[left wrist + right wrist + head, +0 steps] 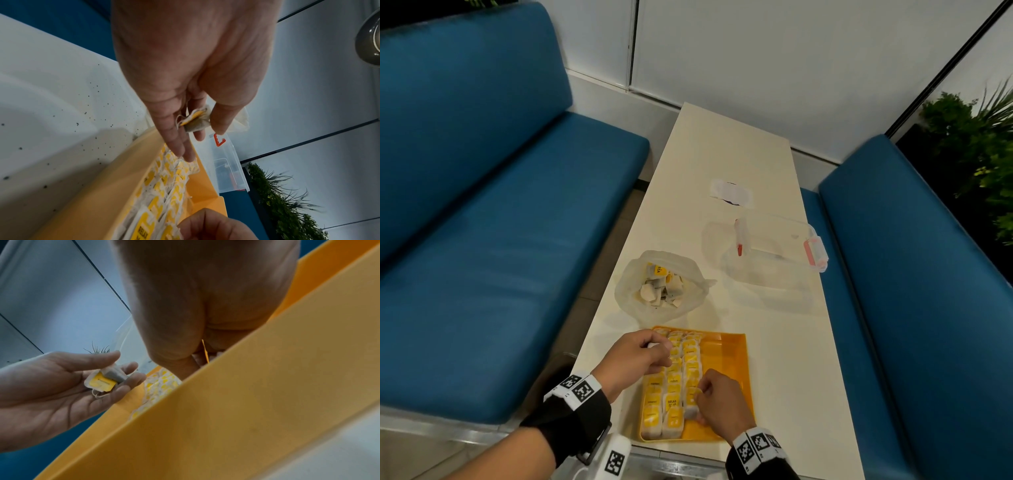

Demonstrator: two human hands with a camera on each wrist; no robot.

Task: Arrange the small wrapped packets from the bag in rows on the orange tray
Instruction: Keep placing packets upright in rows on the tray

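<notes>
The orange tray point(729, 359) lies at the table's near edge, with rows of yellow-labelled packets point(674, 380) filling its left part. My left hand point(661, 349) hovers over the tray's far left corner. It pinches one packet point(195, 121) between thumb and fingers; the same packet point(102, 379) appears in the right wrist view. My right hand point(700, 401) sits low in the tray at the near end of the third row, fingers curled on a packet point(691, 411). The tray wall point(246, 386) hides those fingertips in the right wrist view. The plastic bag point(659, 284) beyond the tray holds several more packets.
A clear plastic box with red clips point(774, 253) stands right of the bag. A white paper point(731, 193) lies further up the narrow table point(722, 154). Blue benches point(500, 240) flank both long sides. The tray's right part is bare orange.
</notes>
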